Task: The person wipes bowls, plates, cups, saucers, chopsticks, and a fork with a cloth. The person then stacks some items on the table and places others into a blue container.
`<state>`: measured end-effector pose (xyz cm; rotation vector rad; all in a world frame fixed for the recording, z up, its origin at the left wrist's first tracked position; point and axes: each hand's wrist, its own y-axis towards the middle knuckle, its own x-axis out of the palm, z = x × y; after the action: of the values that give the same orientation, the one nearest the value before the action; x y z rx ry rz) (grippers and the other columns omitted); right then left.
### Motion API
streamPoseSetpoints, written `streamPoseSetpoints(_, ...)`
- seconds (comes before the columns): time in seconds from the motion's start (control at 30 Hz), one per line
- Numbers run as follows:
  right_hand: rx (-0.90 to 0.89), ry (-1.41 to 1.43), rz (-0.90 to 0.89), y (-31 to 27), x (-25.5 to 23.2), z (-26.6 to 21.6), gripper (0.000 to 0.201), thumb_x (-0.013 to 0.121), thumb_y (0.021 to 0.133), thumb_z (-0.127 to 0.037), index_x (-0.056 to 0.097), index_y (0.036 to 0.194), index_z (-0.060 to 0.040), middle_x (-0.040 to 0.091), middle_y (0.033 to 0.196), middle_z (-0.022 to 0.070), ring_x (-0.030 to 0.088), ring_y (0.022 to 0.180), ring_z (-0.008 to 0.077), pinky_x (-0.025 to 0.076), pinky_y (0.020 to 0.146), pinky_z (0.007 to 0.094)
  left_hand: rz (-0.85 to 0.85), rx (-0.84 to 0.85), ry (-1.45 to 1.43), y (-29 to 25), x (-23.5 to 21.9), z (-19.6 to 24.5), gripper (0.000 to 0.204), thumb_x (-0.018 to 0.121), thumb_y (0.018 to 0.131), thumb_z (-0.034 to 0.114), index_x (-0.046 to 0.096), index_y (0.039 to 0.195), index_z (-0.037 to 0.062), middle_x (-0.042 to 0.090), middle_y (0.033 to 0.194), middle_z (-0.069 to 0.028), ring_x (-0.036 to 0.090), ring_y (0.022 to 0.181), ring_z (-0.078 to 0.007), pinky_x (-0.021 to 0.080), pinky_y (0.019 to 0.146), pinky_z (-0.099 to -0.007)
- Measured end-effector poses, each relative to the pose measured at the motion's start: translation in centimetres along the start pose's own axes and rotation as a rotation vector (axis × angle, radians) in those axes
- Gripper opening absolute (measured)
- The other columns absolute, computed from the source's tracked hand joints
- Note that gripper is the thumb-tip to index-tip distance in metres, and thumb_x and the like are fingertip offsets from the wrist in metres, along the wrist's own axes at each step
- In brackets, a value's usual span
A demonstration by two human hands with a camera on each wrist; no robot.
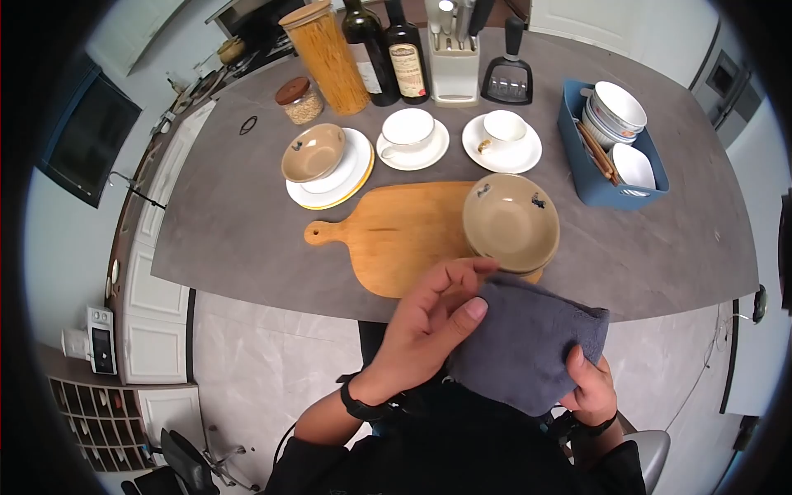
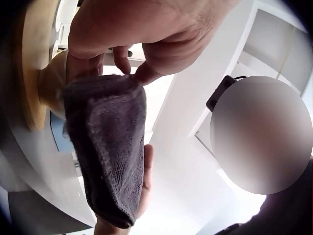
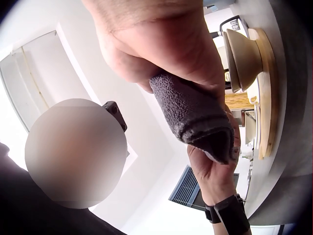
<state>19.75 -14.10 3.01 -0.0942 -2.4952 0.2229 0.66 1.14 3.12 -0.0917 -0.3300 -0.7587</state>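
Observation:
A folded dark grey cloth (image 1: 528, 342) is held up in front of the person's body, close to the table's front edge. The right hand (image 1: 592, 388) grips its right side, thumb laid over the upper face. At the cloth's left edge, the left hand (image 1: 429, 322) has bent fingers and its thumb tip on the fabric. The left wrist view shows that thumb and a finger pinching the top edge of the cloth (image 2: 110, 137). Just beyond the cloth, stacked beige bowls (image 1: 510, 221) stand on the right part of a wooden cutting board (image 1: 404, 231).
A beige bowl (image 1: 313, 154) sits on stacked plates (image 1: 355, 169) at left. Two white cups (image 1: 407, 128) on saucers stand behind the board. A blue bin (image 1: 610, 194) of bowls is at right. Bottles (image 1: 406, 62), a pasta jar (image 1: 330, 62) and a knife block (image 1: 455, 78) line the back.

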Motion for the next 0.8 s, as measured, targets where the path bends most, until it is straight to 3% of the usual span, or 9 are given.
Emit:
streamPoseSetpoints(0.1,-0.001,0.124,0.017,0.6,0.7,0.0,0.07,0.061,0.101,-0.034,0.034,0.15,0.0095,0.05,0.147,0.025,0.053,0.134,0.0357,0.043,0.112,0.048,-0.02,-0.012,-0.161,-0.5,1.0,0.2,0.044,0.07,0.095,0.009,0.049,0.133,0.006,0.055,0.138,-0.0126,0.048,0.131,-0.0156,0.042,0.103,-0.03)
streamPoseSetpoints(0.13,0.002,0.123,0.001,0.9,0.5,0.2,0.07,0.061,0.101,-0.034,0.034,0.15,0.0095,0.05,0.147,0.025,0.053,0.134,0.0357,0.043,0.112,0.048,-0.002,-0.101,0.009,-1.0,0.7,0.3,0.054,0.07,0.095,0.007,0.043,0.142,0.0062,0.06,0.131,-0.0107,0.054,0.121,-0.0119,0.044,0.097,-0.0253)
streamPoseSetpoints(0.27,0.04,0.141,-0.122,1.8,0.1,1.1,0.067,0.066,0.099,-0.023,0.036,0.15,0.009,0.05,0.147,0.0234,0.052,0.135,0.0354,0.041,0.113,0.0487,0.035,-0.093,-0.123,-1.3,0.0,0.7,0.047,0.068,0.096,0.003,0.047,0.139,0.0065,0.064,0.122,-0.0068,0.06,0.105,-0.0086,0.045,0.089,-0.0204)
streamPoseSetpoints(0.37,0.086,0.157,-0.087,2.0,0.2,1.4,0.065,0.063,0.1,-0.019,0.034,0.151,0.008,0.048,0.15,0.0222,0.049,0.138,0.0348,0.038,0.115,0.0487,0.048,-0.034,0.261,-0.7,-2.1,2.0,0.036,0.065,0.098,0.0,0.054,0.132,0.004,0.067,0.111,-0.0032,0.063,0.092,-0.006,0.048,0.081,-0.0206)
streamPoseSetpoints(0.43,0.089,0.2,-0.066,1.9,0.0,1.6,0.064,0.062,0.101,-0.019,0.034,0.151,0.0082,0.048,0.15,0.0225,0.049,0.138,0.0349,0.039,0.115,0.0495,0.301,0.114,0.426,1.0,-4.8,2.3,0.025,0.068,0.097,0.007,0.062,0.121,0.0029,0.068,0.108,-0.0027,0.064,0.089,-0.0052,0.05,0.074,-0.0238)
streamPoseSetpoints(0.5,0.053,0.257,-0.073,1.6,-0.6,1.8,0.061,0.058,0.103,-0.019,0.033,0.151,0.0086,0.048,0.149,0.0227,0.05,0.137,0.0353,0.039,0.115,0.0503,0.537,0.059,0.918,3.6,-7.8,5.1,0.024,0.072,0.093,0.013,0.066,0.114,0.0017,0.071,0.108,-0.0088,0.069,0.091,-0.0151,0.053,0.073,-0.0315)
streamPoseSetpoints(0.57,0.051,0.258,-0.077,1.4,-1.1,2.0,0.06,0.057,0.103,-0.02,0.033,0.151,0.0086,0.048,0.15,0.0229,0.05,0.137,0.0355,0.04,0.115,0.0504,0.737,0.399,1.581,5.7,-12.9,4.4,0.027,0.071,0.087,0.006,0.066,0.114,0.0039,0.072,0.11,-0.0134,0.071,0.093,-0.0269,0.053,0.081,-0.0398)
streamPoseSetpoints(0.63,0.044,0.258,-0.071,1.1,-1.2,1.8,0.06,0.056,0.104,-0.02,0.033,0.151,0.0087,0.048,0.15,0.023,0.05,0.137,0.0357,0.04,0.115,0.0505,0.736,0.479,1.839,6.9,-16.9,3.9,0.029,0.07,0.084,0.007,0.069,0.114,0.0048,0.071,0.112,-0.0177,0.069,0.099,-0.0348,0.046,0.101,-0.0517)
streamPoseSetpoints(0.8,0.034,0.235,0.046,0.5,-0.7,1.3,0.061,0.062,0.101,-0.026,0.04,0.147,0.0086,0.053,0.143,0.0253,0.056,0.131,0.0376,0.045,0.11,0.0507,0.635,0.334,1.991,7.7,-19.7,4.2,0.019,0.069,0.086,0.007,0.075,0.104,0.0084,0.073,0.101,-0.0131,0.068,0.097,-0.0315,0.033,0.116,-0.0555)
